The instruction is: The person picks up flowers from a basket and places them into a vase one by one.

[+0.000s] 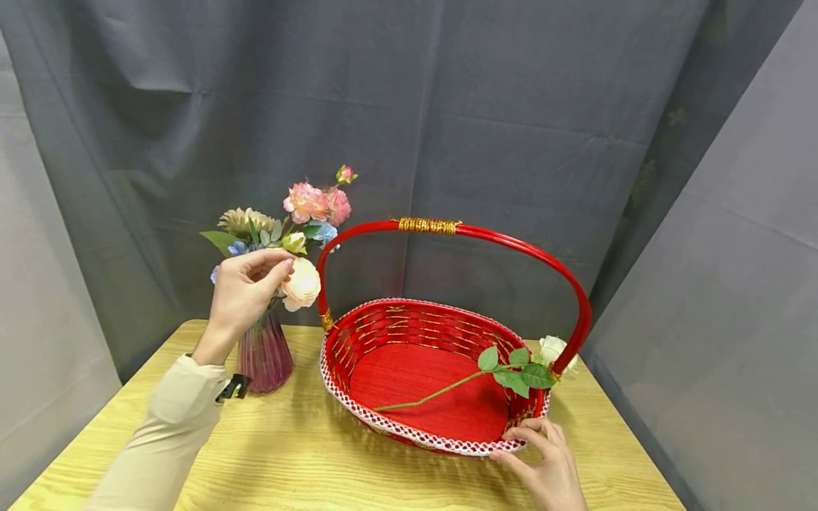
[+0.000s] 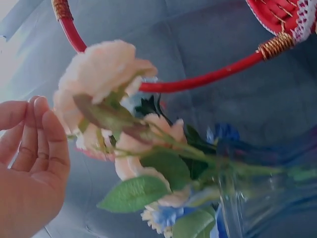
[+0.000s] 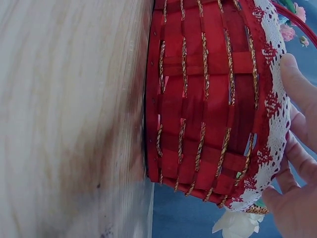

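My left hand point(image 1: 246, 291) is raised beside a peach flower point(image 1: 302, 284) in a ribbed purple glass vase point(image 1: 265, 358). In the left wrist view its bent fingers point(image 2: 52, 134) come right up to the petals, with no stem between them; whether they touch is unclear. My right hand point(image 1: 548, 461) grips the lace-trimmed front right rim of a red woven basket point(image 1: 422, 369). In the right wrist view, fingers and thumb straddle the lace edge point(image 3: 275, 109). A white rose point(image 1: 551, 349) lies across the basket, its bloom beyond the right rim and its green stem point(image 1: 441, 392) reaching toward the front rim.
Pink flowers point(image 1: 307, 202), a cream flower point(image 1: 246, 221) and blue blooms also stand in the vase. The basket's tall red handle point(image 1: 511, 241) arches up close to the flowers. Everything stands on a light wooden table point(image 1: 307, 454), with a grey curtain point(image 1: 409, 106) behind.
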`<state>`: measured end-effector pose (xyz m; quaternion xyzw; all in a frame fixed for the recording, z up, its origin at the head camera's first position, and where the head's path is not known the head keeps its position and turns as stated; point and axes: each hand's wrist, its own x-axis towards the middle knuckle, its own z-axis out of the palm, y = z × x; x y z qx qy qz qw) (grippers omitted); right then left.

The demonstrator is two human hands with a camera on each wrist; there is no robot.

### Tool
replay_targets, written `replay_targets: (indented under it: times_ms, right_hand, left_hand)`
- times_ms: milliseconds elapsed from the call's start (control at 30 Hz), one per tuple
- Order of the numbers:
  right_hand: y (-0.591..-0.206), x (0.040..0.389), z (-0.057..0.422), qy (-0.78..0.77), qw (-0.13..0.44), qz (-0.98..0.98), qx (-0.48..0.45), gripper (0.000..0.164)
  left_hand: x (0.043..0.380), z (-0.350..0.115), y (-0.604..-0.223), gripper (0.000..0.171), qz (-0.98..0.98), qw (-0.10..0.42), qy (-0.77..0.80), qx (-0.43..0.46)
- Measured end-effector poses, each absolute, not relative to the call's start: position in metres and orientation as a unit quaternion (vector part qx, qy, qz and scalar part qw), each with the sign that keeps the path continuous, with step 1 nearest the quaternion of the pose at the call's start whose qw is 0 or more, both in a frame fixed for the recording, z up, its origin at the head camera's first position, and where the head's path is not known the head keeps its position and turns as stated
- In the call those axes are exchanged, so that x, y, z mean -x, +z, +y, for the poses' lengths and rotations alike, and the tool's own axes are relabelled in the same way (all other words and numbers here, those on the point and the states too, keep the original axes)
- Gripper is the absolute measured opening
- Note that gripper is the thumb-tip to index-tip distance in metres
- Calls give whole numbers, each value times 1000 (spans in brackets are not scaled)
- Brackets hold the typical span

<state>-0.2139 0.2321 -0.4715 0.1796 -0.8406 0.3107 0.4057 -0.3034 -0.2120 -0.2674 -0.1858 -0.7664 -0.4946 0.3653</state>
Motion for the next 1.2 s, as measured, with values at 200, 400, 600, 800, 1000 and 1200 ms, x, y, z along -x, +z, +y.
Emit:
replay_targets:
  times_ms: [200, 400, 600, 800, 1000, 1200]
  right_hand:
    - [-472, 212, 232, 307, 399, -848, -167, 43]
    - [-472, 212, 231, 308, 404, -843, -177, 43]
    - [-473, 213, 231, 313, 405, -840, -182, 44]
    - [-472, 213, 231, 312, 404, -840, -184, 42]
    - [-472, 213, 232, 310, 409, -837, -189, 42]
    - [-471, 214, 232, 311, 409, -837, -190, 42]
  left_hand:
    - [300, -194, -268, 12, -762, 355, -502, 205]
    - [299, -175, -270, 12, -752, 336, -519, 227]
    - [304, -156, -275, 12, -743, 324, -533, 241]
    - [307, -140, -279, 13, -731, 270, -575, 250]
    - [313, -126, -285, 15, -752, 180, -586, 244]
    - [327, -109, -300, 15, -782, 122, -563, 239]
